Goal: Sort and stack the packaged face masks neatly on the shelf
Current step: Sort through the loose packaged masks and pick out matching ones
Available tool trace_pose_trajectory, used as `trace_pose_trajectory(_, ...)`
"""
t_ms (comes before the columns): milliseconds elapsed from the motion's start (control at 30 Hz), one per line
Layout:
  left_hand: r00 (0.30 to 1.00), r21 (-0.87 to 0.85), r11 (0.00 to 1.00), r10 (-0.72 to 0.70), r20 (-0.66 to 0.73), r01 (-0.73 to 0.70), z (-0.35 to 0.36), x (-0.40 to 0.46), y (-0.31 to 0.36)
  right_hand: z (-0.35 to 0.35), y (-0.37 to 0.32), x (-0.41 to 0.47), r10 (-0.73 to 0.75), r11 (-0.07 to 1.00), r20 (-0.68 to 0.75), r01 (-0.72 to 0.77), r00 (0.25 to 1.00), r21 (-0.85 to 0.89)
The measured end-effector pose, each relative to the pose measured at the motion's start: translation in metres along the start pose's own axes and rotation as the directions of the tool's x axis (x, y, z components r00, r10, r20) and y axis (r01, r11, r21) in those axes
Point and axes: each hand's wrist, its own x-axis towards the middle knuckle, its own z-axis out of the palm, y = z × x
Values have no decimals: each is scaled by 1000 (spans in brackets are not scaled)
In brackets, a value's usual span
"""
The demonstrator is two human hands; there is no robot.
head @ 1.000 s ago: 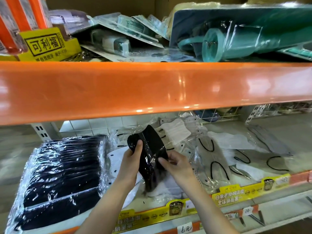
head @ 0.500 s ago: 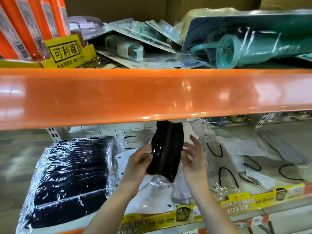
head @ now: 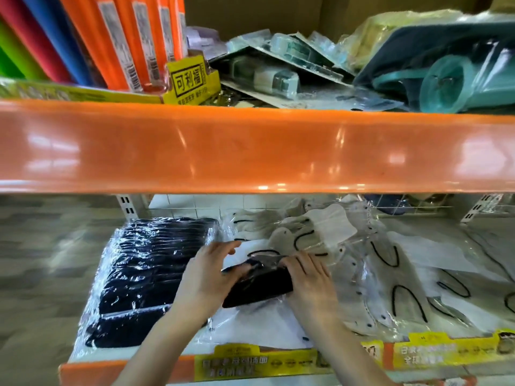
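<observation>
Orange-edged shelf [head: 125,369] bears a black mask in clear plastic wrap [head: 257,285], grasped between left hand [head: 206,280] and right hand [head: 309,285].

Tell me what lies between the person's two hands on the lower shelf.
In the head view, a black face mask in clear plastic wrap lies between the left hand and right hand, both touching it.

A yellow cardboard display box [head: 192,82] on the upper orange metal shelf [head: 250,149] carries three large black Chinese characters in a black frame, reading 可利福; the smaller line printed beneath them is too blurred to read. Tall orange packaged rolls [head: 133,43] standing in that box bear white barcode stickers with illegible digits. Yellow paper label strips [head: 434,352] along the lower shelf's front edge show white Chinese lettering, too blurred to make out.
</observation>
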Motion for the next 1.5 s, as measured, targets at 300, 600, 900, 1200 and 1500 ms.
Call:
trace_pose_trajectory(300, 916, 445, 847, 380, -126, -290, -2, -29, -27, 17, -58, 20, -121, 991, 23, 119, 992, 66)
trace_pose_trajectory(600, 881, 527, 849, 277, -384, -37, -26, -62, -80, 34, -106, 11, -291, 943, 90, 270, 952, 193)
trace_pose_trajectory(900, 923, 437, 892, 62, -379, 119, -24, -101, -126, 56, -135, -1, -375, 908, 287, 287, 881, 305)
trace_pose_trajectory(1200, 989, 504, 853, -97, -110, 140, -33, -95, -149, 62, -143, -11, -378, 921, 297, 324, 877, 214)
trace_pose_trajectory(1500, 995, 650, 754, -84, -49, 96, -26, -86, -142, 65, -149, -12, -296, 955, 324, 271, 899, 121)
